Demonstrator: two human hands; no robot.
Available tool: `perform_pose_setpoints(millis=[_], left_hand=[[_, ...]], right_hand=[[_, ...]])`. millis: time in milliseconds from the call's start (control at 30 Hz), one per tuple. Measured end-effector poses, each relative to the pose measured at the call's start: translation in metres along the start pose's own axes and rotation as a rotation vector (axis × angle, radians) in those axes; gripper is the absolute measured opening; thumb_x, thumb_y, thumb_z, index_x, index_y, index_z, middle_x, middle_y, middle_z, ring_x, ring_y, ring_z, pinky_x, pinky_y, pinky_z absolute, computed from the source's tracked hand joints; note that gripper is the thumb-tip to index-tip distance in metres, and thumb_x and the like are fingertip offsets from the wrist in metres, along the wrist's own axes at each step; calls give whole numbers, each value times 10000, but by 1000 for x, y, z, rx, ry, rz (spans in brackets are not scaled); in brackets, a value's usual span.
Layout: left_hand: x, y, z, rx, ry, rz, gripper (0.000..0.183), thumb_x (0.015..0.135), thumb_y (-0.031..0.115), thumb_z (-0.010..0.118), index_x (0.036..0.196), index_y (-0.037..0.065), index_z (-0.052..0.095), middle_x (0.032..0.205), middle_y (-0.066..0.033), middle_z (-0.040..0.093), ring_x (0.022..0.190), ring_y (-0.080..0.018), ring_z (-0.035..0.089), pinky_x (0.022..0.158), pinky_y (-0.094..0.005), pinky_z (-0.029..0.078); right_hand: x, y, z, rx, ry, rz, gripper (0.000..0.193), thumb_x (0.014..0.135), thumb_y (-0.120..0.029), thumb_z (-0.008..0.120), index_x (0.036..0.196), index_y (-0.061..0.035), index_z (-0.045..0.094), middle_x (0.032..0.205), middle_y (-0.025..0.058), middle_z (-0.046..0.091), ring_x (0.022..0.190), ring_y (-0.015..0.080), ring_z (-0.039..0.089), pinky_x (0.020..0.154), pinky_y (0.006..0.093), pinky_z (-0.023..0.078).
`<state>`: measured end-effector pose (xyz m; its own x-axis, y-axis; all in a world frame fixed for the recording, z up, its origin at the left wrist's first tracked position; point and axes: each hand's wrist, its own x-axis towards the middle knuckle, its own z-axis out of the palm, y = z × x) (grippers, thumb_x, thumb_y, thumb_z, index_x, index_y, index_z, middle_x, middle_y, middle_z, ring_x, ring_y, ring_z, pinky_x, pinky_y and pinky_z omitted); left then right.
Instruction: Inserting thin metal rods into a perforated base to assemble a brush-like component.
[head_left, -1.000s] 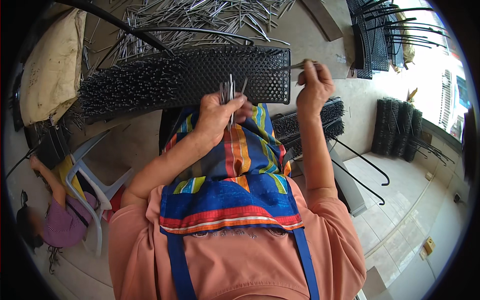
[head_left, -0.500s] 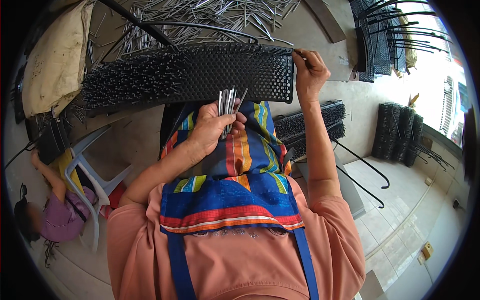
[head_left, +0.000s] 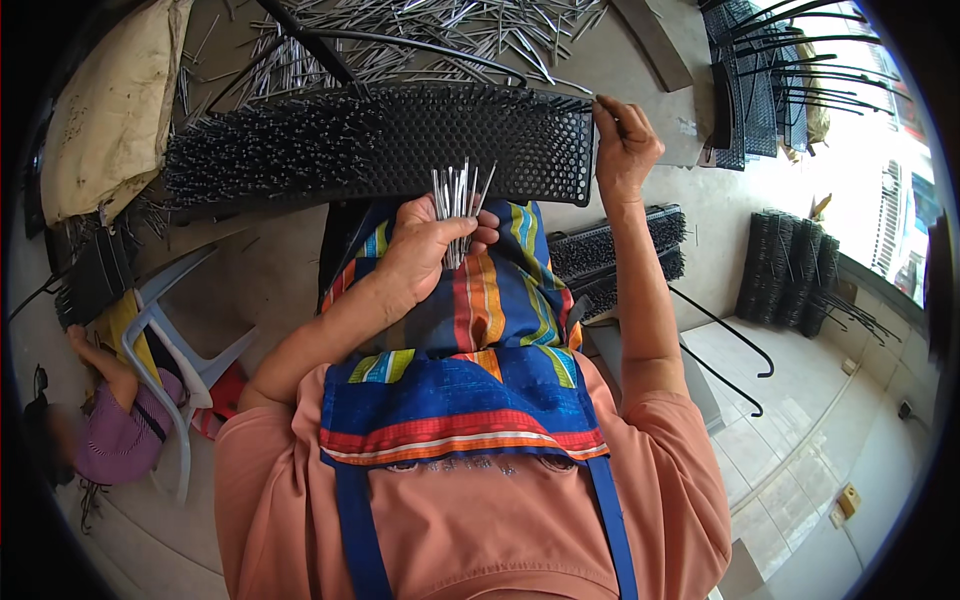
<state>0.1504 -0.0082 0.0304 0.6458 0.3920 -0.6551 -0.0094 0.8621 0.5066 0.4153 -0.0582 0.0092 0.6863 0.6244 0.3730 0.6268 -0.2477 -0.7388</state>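
Observation:
In front of me, a long black perforated panel (head_left: 460, 140) lies crosswise above my lap. Its left part is thick with dark upright strips (head_left: 270, 150); the middle shows bare holes, and a few strips stand along its right end. My left hand (head_left: 425, 240) is closed round a bunch of thin silvery metal strips (head_left: 456, 205), which point up and fan slightly below the panel's near edge. At the panel's far right corner is my right hand (head_left: 628, 145), fingers pinched together. What sits between those fingertips is too small to make out.
Loose metal strips (head_left: 440, 45) are heaped on the table beyond the panel. A black curved bar (head_left: 400, 43) rises over it. More black bristled panels (head_left: 620, 260) with hooked rods lie to the right. At left are a tan sack (head_left: 115, 110), a grey chair (head_left: 165, 370) and another person (head_left: 130, 425).
My left hand has risen slightly with the bunch of strips. My right hand stays pinched at the panel's right corner. The view has shifted a little.

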Motion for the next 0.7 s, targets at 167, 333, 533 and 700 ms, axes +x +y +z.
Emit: perform_pose_setpoints(millis=[167,333,533,700], left_hand=[[4,5,-3,-1,-22,-24,221,876,-22,577,1092,-9,623,957,-138,698,809,-203,685,695,-314,556],[11,6,-2,-26,-26,-38,206,876,-19,588,1076,-7,632,951,-132,698,803,-199,683,694,-312,556],[11,12,0,-93,-28,-27,169,876,-26,585,1032,-22,651,915,-152,707,771,-203,697,667,-301,575],[8,18,0,-63,-98,-51,160,880,-11,579,1022,-23,652,898,-145,710,730,-196,700,628,-290,576]], right_hand=[[8,3,-1,-101,2,50,105,831,-90,693,898,-19,735,771,91,693,678,107,632,632,255,482],[15,0,-5,-186,-123,-85,128,830,-178,679,892,-80,734,810,120,687,702,305,669,633,342,504],[-6,-5,-10,-387,-122,-79,217,832,-212,702,987,-65,736,737,84,686,644,185,650,592,297,466],[-45,-67,4,511,-676,648,163,827,-167,726,894,-19,724,688,-27,626,525,32,446,462,204,306]])
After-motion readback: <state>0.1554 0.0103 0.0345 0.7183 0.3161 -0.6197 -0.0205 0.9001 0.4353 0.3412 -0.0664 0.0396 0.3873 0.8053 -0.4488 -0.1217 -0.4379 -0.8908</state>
